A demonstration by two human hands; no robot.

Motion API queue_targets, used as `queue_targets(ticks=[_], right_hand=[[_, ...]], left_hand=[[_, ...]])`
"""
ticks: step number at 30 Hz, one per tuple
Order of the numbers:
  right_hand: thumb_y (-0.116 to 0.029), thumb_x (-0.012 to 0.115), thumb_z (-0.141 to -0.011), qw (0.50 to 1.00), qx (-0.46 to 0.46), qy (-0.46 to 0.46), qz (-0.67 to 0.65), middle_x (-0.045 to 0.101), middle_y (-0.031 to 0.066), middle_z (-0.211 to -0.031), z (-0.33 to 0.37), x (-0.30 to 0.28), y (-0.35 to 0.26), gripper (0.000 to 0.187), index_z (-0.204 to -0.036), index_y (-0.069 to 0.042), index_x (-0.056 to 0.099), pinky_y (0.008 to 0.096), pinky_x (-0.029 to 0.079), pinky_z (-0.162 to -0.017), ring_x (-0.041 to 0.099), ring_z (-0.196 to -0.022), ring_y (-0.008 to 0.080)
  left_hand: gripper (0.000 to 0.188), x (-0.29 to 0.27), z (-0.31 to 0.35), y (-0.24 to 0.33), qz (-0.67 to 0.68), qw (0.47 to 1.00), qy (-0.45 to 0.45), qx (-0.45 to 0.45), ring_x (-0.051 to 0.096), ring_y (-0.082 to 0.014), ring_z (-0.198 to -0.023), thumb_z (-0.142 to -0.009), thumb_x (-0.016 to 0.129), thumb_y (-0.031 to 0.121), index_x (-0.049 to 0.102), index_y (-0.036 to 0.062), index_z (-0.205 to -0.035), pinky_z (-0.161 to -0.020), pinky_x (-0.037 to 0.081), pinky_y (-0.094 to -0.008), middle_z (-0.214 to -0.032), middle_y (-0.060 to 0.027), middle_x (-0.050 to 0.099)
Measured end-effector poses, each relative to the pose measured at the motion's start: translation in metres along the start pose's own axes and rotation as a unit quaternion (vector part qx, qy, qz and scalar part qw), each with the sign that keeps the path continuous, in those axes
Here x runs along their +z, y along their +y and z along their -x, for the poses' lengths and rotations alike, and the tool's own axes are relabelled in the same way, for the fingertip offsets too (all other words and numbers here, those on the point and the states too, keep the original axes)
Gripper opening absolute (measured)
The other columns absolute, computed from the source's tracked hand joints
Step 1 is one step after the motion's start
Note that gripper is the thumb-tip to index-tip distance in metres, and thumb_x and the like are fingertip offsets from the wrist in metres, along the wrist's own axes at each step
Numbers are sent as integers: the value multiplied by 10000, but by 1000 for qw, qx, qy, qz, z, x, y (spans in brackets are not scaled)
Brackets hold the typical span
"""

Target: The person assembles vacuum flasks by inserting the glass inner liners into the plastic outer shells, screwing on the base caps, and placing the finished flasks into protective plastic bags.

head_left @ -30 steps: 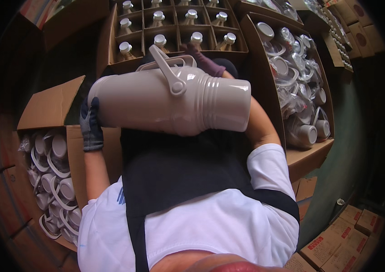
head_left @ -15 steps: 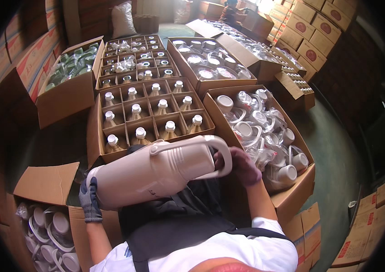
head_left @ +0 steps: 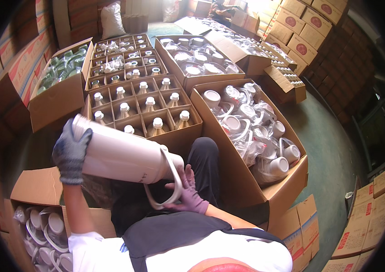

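A pale pinkish vacuum flask (head_left: 120, 154) lies slantwise across the front of my body, its base end up at the left and its lid end lower at the right. My left hand (head_left: 71, 152), in a grey knit glove, wraps round the base end. At the lid end is my right hand (head_left: 189, 192), in a purple glove, with fingers spread and touching the flask beside its carrying handle (head_left: 173, 192). That handle loops down below the lid end. Part of the lid is hidden by the handle and my right hand.
Ahead stands a divided carton (head_left: 145, 134) of white-capped bottles. To its right, a carton (head_left: 247, 183) holds bagged pale flask parts with cups and handles. A similar open carton (head_left: 38, 188) is at lower left. Green items fill another carton (head_left: 58, 106). A person (head_left: 218, 11) works far back.
The flask has turned: its base end rose with my left hand, and its lid end dropped left and toward me. The handle has swung downward. My right hand moved left and nearer.
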State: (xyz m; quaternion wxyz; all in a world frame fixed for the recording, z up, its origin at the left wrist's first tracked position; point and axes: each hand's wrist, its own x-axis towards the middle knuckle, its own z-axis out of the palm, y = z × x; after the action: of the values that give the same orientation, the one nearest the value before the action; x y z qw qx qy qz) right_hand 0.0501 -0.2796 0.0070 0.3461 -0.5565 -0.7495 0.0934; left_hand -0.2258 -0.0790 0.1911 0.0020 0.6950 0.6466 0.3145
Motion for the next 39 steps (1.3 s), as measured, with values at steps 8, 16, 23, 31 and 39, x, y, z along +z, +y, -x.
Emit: queue_targets(ticks=[8, 16, 23, 31, 39], right_hand=[[-312, 709, -748, 977, -209, 18, 28, 402, 145, -1410, -79, -14, -21, 481, -1153, -71, 608, 604, 282, -1064, 344, -1327, 429], [-335, 691, -712, 965, -226, 48, 122, 468, 56, -1326, -87, -17, -36, 428, -1116, -201, 651, 487, 396, -926, 415, -1246, 385], [-294, 682, -750, 971, -212, 53, 99, 489, 48, -1342, -85, -9, -27, 480, -1206, -176, 596, 413, 394, -930, 434, -1252, 322], [-414, 724, -729, 964, -168, 207, -15, 463, 193, -1371, -228, -66, 18, 735, -1319, -34, 505, 506, 302, -1082, 413, -1289, 394], [-393, 711, -758, 964, -252, 86, -22, 575, 115, -1236, -262, -57, 16, 541, -1213, -119, 610, 494, 358, -1042, 515, -1181, 333]], left_hand=[[638, 41, -13, 86, 33, 949, 0, 315, 667, -306, -846, -745, 731, 429, 558, 115, -1274, -747, 524, -410, -942, -145, 680], [557, 65, -27, 119, 48, 907, -95, 406, 661, -317, -927, -720, 748, 361, 586, 107, -1189, -795, 524, -419, -1038, -149, 669], [375, 95, -11, 136, 90, 906, -76, 407, 673, -289, -843, -794, 692, 331, 648, 66, -1055, -764, 528, -394, -918, -134, 683], [392, 100, -31, 98, 313, 866, -11, 391, 668, -327, -945, -886, 610, 335, 644, 13, -1107, -872, 516, -408, -1032, -164, 681], [736, 170, -37, 5, 717, 667, -202, -1, 357, -296, -1368, -995, 252, 561, 443, -49, -1360, -1152, 219, -393, -1432, -187, 429]])
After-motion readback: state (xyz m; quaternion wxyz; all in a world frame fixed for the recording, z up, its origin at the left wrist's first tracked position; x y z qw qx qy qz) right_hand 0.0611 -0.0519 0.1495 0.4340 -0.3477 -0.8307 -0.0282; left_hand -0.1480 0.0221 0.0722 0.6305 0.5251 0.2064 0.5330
